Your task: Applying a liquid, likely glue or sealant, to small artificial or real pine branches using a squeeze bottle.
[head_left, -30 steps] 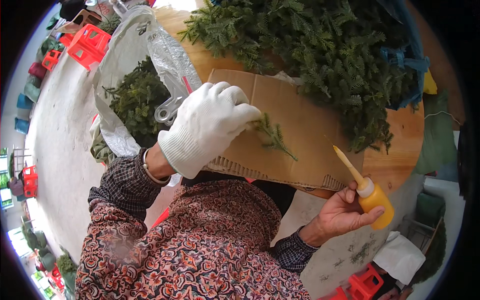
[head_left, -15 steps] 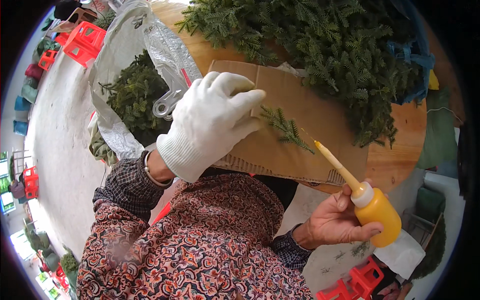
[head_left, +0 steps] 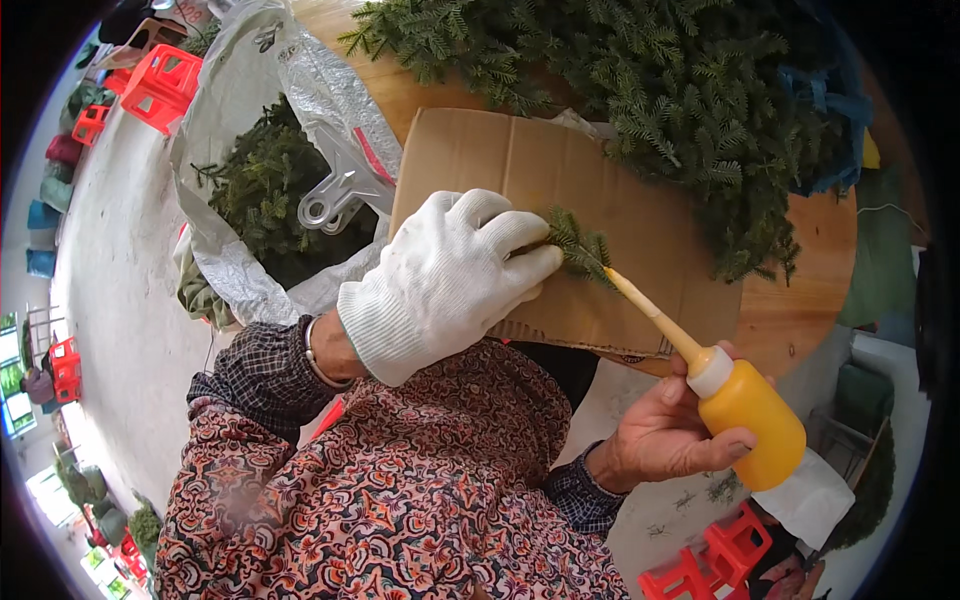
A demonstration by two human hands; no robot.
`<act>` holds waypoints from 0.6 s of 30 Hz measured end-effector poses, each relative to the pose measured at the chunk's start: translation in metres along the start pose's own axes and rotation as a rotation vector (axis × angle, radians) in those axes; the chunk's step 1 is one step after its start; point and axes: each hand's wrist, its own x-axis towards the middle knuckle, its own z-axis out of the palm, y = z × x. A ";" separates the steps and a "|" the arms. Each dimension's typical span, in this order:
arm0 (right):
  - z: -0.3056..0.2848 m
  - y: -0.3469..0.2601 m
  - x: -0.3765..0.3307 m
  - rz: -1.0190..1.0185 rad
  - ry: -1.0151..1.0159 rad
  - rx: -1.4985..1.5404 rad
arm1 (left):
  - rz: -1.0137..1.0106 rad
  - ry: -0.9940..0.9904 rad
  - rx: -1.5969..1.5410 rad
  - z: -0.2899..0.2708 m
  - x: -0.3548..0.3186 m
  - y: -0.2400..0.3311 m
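Note:
My left hand (head_left: 440, 275), in a white knitted glove, is over the cardboard sheet (head_left: 470, 150). Its fingertips are pinched at the left end of a small green fir-like sprig (head_left: 580, 245); that end is hidden by the glove. Bare, my right hand (head_left: 665, 435) is wrapped round a yellow squeeze bottle (head_left: 755, 425) with a white collar and a long tapering nozzle. The bottle is tilted, nozzle pointing up and left, and its tip meets the right part of the sprig.
A big heap of green sprigs (head_left: 640, 80) covers the back of the round wooden table (head_left: 800, 290). Left of the cardboard, a pale sack (head_left: 240, 285) holds more greenery, with a clear plastic clamp (head_left: 340, 195) at its side. Red stools (head_left: 735, 545) stand on the floor.
My left hand has moved right and slightly down, its fingers closing on the sprig. The bottle's nozzle tip has shifted up and left onto the sprig.

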 end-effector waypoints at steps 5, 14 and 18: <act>0.009 0.006 0.001 -0.027 -0.046 -0.117 | -0.010 -0.102 -0.011 -0.002 -0.001 0.001; 0.016 0.006 0.001 -0.010 -0.128 -0.201 | -0.003 -0.108 0.010 -0.002 -0.003 0.000; 0.014 0.003 0.001 -0.015 -0.123 -0.221 | 0.006 -0.088 -0.007 -0.001 -0.003 -0.001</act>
